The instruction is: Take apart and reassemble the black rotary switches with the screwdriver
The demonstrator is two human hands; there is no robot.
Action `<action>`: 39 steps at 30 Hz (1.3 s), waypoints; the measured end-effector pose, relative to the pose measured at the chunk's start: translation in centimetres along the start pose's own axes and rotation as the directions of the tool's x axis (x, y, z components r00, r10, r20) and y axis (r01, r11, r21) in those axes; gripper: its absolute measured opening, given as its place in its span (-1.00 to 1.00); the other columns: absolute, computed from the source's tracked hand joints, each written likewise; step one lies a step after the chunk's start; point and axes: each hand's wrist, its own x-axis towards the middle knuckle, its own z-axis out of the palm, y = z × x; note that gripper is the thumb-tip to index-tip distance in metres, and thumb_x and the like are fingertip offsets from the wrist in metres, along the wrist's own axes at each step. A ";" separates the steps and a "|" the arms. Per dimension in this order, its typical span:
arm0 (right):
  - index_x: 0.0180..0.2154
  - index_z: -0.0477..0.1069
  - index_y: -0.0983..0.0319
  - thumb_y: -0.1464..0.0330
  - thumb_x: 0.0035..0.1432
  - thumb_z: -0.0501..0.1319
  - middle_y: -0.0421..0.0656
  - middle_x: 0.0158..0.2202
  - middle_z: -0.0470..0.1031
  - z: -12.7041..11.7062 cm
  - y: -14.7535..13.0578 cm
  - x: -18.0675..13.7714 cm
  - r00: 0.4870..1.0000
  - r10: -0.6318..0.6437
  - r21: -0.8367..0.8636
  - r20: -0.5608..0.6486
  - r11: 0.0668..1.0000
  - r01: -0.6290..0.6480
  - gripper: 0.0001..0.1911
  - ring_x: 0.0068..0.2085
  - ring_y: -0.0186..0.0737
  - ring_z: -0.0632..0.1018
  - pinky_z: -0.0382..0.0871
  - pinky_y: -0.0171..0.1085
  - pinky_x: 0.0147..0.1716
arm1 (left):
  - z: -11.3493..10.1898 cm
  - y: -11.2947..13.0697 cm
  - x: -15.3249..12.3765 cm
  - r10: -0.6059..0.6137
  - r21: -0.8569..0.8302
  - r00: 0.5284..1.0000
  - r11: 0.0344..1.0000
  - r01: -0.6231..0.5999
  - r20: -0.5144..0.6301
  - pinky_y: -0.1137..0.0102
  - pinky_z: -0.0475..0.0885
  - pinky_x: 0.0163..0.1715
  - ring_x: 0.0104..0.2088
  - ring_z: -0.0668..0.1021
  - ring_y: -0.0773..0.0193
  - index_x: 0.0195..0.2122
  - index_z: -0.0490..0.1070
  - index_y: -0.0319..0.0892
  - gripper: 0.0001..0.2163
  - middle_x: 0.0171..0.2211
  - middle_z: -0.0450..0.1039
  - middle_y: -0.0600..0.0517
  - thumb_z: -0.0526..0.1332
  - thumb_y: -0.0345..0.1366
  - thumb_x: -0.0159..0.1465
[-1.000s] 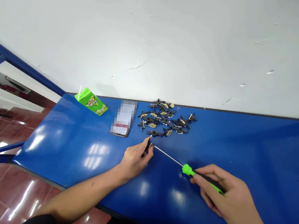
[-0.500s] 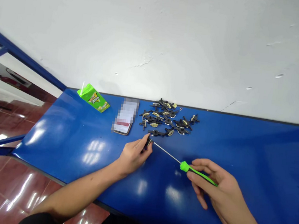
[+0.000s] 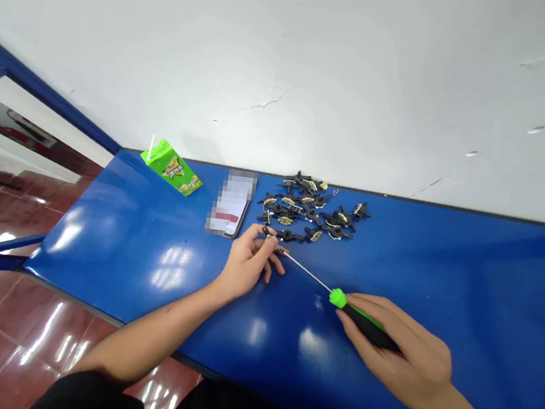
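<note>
My left hand (image 3: 248, 261) pinches a small black part with a brass-coloured piece (image 3: 273, 241) between thumb and fingers, just in front of a pile of similar parts. Much of it is covered by the fingers. My right hand (image 3: 398, 347) is closed around the green and black handle of a screwdriver (image 3: 338, 297). The thin shaft points left and its tip is at the right end of the held part; whether it touches is too small to tell. Several black parts with brass-coloured pieces (image 3: 311, 213) lie in a loose heap beyond my left hand.
A phone (image 3: 239, 201) with a blurred screen lies left of the heap. Farther left is a green drink carton (image 3: 173, 167) with a white straw. The blue table (image 3: 442, 270) meets a white wall (image 3: 366, 77) at the back. A blue metal frame (image 3: 52, 101) stands at the left.
The part in my left hand has been turned, and the fingers have shifted around it. My right hand has rolled the screwdriver's handle and now wraps it more closely. The view has tilted slightly.
</note>
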 end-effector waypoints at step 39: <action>0.15 0.56 0.08 0.35 0.52 0.30 -0.23 -0.33 0.71 -1.5 1.3 -0.9 0.985 0.152 -0.073 0.082 0.987 -0.146 -0.77 -0.46 -0.18 0.71 0.63 -0.30 -0.43 | 0.9 -0.4 -0.8 0.054 0.085 0.983 0.996 -0.039 -0.177 0.52 0.44 -0.76 -0.59 0.72 0.23 -0.05 0.28 -0.08 -0.60 -0.25 0.76 -0.05 0.37 0.08 0.42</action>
